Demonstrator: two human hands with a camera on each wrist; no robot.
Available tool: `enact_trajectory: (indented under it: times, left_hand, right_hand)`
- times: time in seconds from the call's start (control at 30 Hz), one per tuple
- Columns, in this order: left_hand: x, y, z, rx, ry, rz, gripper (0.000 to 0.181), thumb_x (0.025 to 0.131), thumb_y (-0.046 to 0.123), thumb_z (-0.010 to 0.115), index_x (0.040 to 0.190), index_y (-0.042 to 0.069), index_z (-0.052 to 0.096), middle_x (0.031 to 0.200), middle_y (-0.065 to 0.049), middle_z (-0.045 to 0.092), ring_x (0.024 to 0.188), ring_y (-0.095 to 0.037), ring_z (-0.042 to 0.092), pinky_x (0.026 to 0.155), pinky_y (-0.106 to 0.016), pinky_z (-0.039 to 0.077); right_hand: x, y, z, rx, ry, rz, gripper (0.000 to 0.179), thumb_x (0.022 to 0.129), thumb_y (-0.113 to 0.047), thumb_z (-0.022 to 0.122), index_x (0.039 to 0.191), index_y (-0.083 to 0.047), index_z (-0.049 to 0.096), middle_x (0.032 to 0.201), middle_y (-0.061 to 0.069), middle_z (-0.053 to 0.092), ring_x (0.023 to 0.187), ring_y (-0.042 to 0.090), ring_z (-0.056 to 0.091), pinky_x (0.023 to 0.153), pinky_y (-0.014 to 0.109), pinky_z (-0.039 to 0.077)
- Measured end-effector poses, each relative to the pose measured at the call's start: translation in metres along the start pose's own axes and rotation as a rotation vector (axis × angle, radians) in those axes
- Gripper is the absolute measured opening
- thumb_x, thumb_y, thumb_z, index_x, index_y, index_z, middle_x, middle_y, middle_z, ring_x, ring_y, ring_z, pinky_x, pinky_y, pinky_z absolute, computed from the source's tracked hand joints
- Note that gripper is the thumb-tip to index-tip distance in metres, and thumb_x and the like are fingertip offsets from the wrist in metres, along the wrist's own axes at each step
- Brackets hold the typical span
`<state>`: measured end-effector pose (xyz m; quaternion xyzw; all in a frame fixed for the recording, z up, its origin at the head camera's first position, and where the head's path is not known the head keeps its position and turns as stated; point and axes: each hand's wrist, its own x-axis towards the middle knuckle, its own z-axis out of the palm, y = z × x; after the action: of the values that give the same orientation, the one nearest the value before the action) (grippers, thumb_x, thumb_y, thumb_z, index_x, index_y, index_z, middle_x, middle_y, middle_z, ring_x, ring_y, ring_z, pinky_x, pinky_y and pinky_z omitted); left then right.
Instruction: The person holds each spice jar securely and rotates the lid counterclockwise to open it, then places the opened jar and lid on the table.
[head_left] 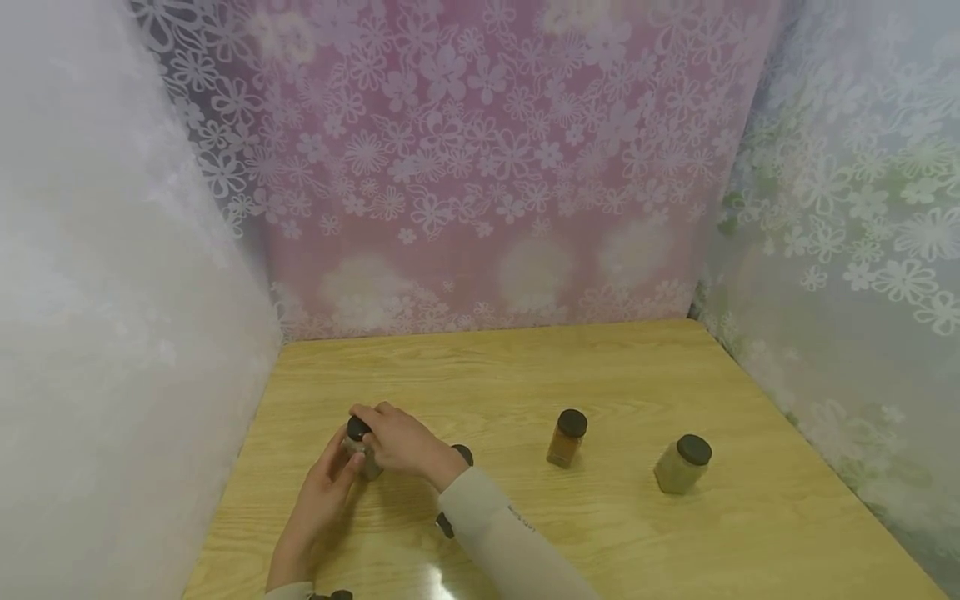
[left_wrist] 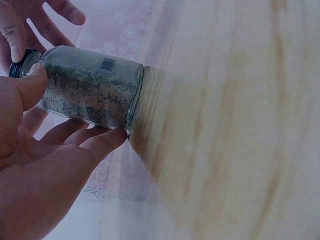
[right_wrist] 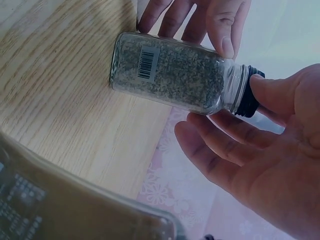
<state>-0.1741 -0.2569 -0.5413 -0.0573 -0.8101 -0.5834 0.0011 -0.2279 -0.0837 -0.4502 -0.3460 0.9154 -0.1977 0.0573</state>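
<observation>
A clear glass spice jar (right_wrist: 170, 75) of grey-green dried flakes stands at the left of the table, a barcode label on its side. In the left wrist view the jar's base meets the tabletop. My left hand (head_left: 321, 496) holds the glass body, its thumb near the neck and its fingers along the side. From the other side my right hand (head_left: 405, 442) grips the black lid (right_wrist: 248, 92) between thumb and fingers. The lid sits on the jar's neck; whether it is loose I cannot tell.
Behind my right wrist a second jar (head_left: 462, 453) is mostly hidden; only its dark lid shows. A jar of orange-brown spice (head_left: 566, 448) stands right of centre, and a wider jar of pale powder (head_left: 678, 468) farther right. Floral-patterned walls (head_left: 480, 208) enclose the wooden table (head_left: 510, 375).
</observation>
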Motion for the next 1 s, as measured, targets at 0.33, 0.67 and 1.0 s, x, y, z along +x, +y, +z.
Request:
enact_trajectory:
  times: [0.33, 0.67, 1.0]
  left_hand:
    - [0.0043, -0.0023, -0.0003, -0.019, -0.017, -0.020, 0.064, 0.103, 0.043, 0.050, 0.159, 0.031, 0.020, 0.160, -0.016, 0.030, 0.145, -0.037, 0.033, 0.112, -0.058, 0.036]
    - [0.0053, -0.0062, -0.0006, -0.009, 0.002, 0.042, 0.065, 0.105, 0.035, 0.050, 0.160, 0.021, 0.019, 0.158, -0.022, 0.031, 0.143, -0.042, 0.033, 0.109, -0.060, 0.038]
    - [0.0052, -0.0036, -0.0026, 0.002, 0.023, 0.029, 0.064, 0.104, 0.035, 0.051, 0.159, 0.018, 0.023, 0.157, -0.021, 0.034, 0.141, -0.043, 0.038, 0.109, -0.059, 0.039]
  right_hand:
    - [0.0021, 0.0065, 0.0016, 0.107, -0.024, 0.043, 0.054, 0.105, -0.033, 0.049, 0.155, -0.023, 0.032, 0.142, 0.008, 0.052, 0.120, 0.017, 0.058, 0.094, 0.028, 0.052]
    - [0.0063, 0.0019, 0.0084, 0.061, 0.093, 0.066, 0.052, 0.100, -0.038, 0.059, 0.146, -0.017, 0.048, 0.134, 0.006, 0.058, 0.108, 0.017, 0.063, 0.085, 0.028, 0.055]
    - [0.0051, 0.0036, 0.0095, 0.126, 0.122, 0.003, 0.050, 0.101, -0.024, 0.061, 0.148, -0.018, 0.045, 0.122, 0.009, 0.050, 0.087, 0.010, 0.057, 0.076, 0.019, 0.050]
